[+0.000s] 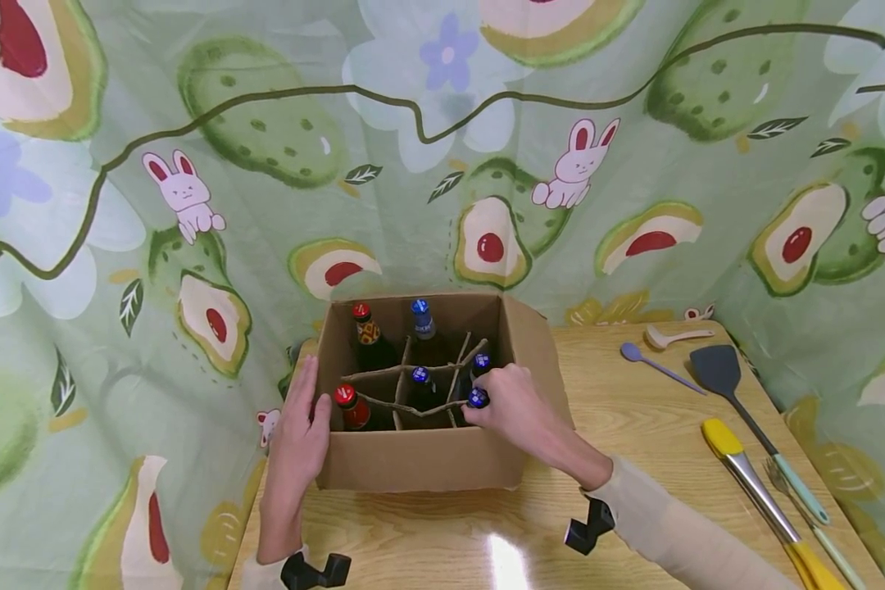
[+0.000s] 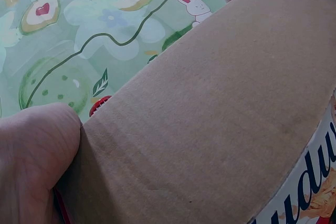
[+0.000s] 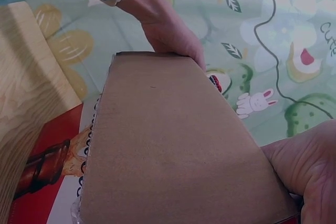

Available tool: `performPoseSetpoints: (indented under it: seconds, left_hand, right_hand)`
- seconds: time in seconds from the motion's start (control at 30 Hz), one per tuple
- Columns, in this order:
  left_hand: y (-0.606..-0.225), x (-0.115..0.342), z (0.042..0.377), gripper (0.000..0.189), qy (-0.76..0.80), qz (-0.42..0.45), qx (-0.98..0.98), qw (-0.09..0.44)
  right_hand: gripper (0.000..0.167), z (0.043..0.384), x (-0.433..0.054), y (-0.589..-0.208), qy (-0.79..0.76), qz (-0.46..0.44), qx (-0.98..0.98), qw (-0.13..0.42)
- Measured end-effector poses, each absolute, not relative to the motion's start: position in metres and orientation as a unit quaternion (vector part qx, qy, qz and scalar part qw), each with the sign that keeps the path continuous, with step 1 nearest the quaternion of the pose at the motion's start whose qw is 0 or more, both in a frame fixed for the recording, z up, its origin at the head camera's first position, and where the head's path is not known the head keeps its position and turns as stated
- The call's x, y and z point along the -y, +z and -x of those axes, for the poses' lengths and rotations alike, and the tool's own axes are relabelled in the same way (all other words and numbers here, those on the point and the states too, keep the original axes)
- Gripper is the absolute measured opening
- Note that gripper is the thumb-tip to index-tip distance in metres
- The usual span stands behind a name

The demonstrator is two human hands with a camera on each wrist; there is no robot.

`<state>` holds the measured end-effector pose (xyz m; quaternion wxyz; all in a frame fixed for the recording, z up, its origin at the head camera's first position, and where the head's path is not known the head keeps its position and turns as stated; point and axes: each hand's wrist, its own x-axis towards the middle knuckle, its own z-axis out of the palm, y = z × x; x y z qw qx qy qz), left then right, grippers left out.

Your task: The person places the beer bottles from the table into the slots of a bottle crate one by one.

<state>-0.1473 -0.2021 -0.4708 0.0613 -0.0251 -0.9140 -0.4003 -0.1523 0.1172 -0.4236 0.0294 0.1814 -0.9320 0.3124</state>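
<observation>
A cardboard box (image 1: pixel 420 459) with inner dividers stands on the table, holding several bottles. My left hand (image 1: pixel 298 438) rests along its left side, fingers straight. At the right front compartment my right hand (image 1: pixel 515 410) pinches the neck of a blue-capped bottle (image 1: pixel 477 398); the bottle's lower part is hidden in the box. Another blue-capped bottle (image 1: pixel 481 362) is just behind it. A red-capped bottle (image 1: pixel 347 397) stands at the front left. Both wrist views mostly show the box's plain outer side, hiding the bottles.
On the table's (image 1: pixel 597 369) right lie a blue spoon (image 1: pixel 660 369), a light ladle (image 1: pixel 674 336), a dark spatula (image 1: pixel 719 373), yellow-tipped tongs (image 1: pixel 755 483) and a fork (image 1: pixel 804 508). A patterned curtain (image 1: pixel 413 205) hangs close behind the box. The box's right flap (image 1: pixel 538 352) leans outward.
</observation>
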Motion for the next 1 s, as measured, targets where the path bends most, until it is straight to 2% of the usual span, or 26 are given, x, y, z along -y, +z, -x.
performPoseSetpoints:
  seconds: [0.2, 0.5, 0.7, 1.0]
  left_hand:
    - [-0.4709, 0.2015, 0.1473, 0.062, -0.399, 0.025, 0.915, 0.059]
    - [-0.4704, 0.2018, 0.1471, 0.062, -0.401, 0.025, 0.914, 0.058]
    - [-0.4701, 0.2015, 0.1465, 0.063, -0.400, 0.023, 0.914, 0.060]
    - [-0.4709, 0.2020, 0.1474, 0.063, -0.397, 0.024, 0.916, 0.059]
  right_hand:
    - [0.026, 0.1529, -0.1170, -0.4236, 0.318, -0.162, 0.934, 0.002]
    - [0.032, 0.1543, -0.1174, -0.4239, 0.305, -0.174, 0.936, 0.008]
    - [0.046, 0.1552, -0.1165, -0.4216, 0.256, -0.176, 0.951, 0.003]
    - [0.051, 0.1536, -0.1159, -0.4231, 0.189, -0.214, 0.957, 0.049]
